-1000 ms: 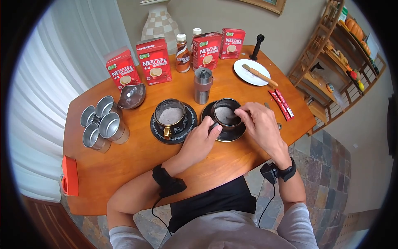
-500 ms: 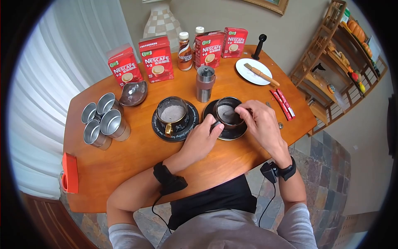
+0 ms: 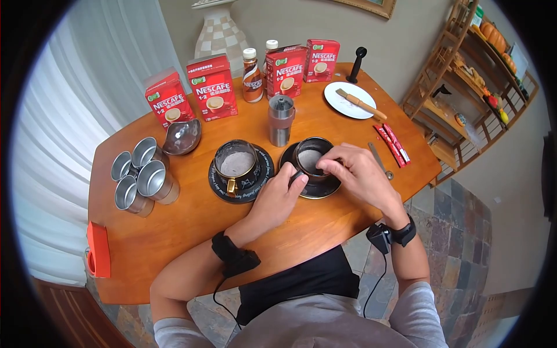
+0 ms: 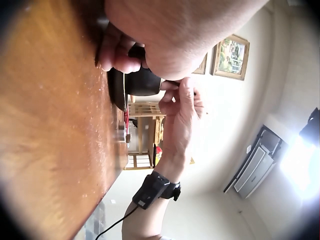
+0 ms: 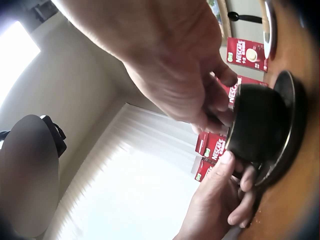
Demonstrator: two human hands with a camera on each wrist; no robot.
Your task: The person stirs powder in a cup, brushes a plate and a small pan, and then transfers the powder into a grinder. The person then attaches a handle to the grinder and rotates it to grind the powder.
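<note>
In the head view, two coffee cups, four Nescafé boxes, four metal tumblers; the left hand grips the black-handled cup by its handle. Left wrist: the right hand bunches its fingers at the rim; anything pinched is unclear. Right wrist: that cup sits on its saucer, beneath those fingers.

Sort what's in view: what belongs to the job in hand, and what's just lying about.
Likely in the job:
black cup, handle in left grip
right grip at its mouth; anything pinched is hidden
black saucer underneath
gold-handled cup, similar grey contents

Likely lying about:
dark bowl
metal cups
brush on white plate
red sachets
red boxes
</note>
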